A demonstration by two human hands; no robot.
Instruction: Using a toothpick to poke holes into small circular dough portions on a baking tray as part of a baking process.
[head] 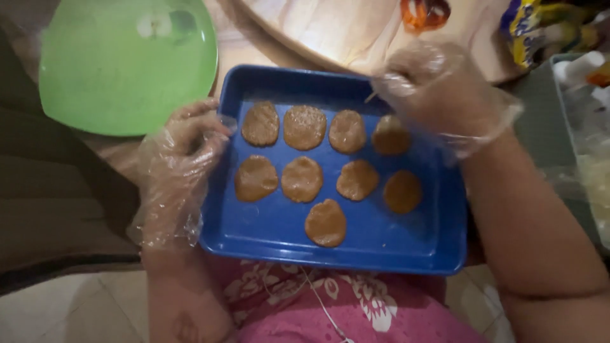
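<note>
- Blue plastic forms the tray (381, 244) resting across our lap, its near rim over the pink flowered cloth (330, 308) and its far rim against the counter (235, 47).
- We judge the tray stiff and light, though smooth enough to slip under film gloves; the raised side rims look like the best place to take hold.
- Our left hand (181, 162), in a loose clear glove, closes its grip over the tray's left rim and steadies it.
- Our right hand (438, 89), also gloved, bunches its fingers around a thin pale stick (370, 97) above the tray's far right corner; its grip is closed on that stick.
- 9 brown dough discs (302, 179) lie flat in the tray: 4 in the far row, 4 in the middle, 1 alone at the front.
- We judge the discs soft, tacky and easily dented or torn, so lifting from underneath an edge suits them better than pinching.
- They look matte, tan-brown, roughly round and uneven at the edges, each apart from its neighbours.
- On the counter beyond sit a green plate (127, 70) and a pale wooden board (343, 32).
</note>
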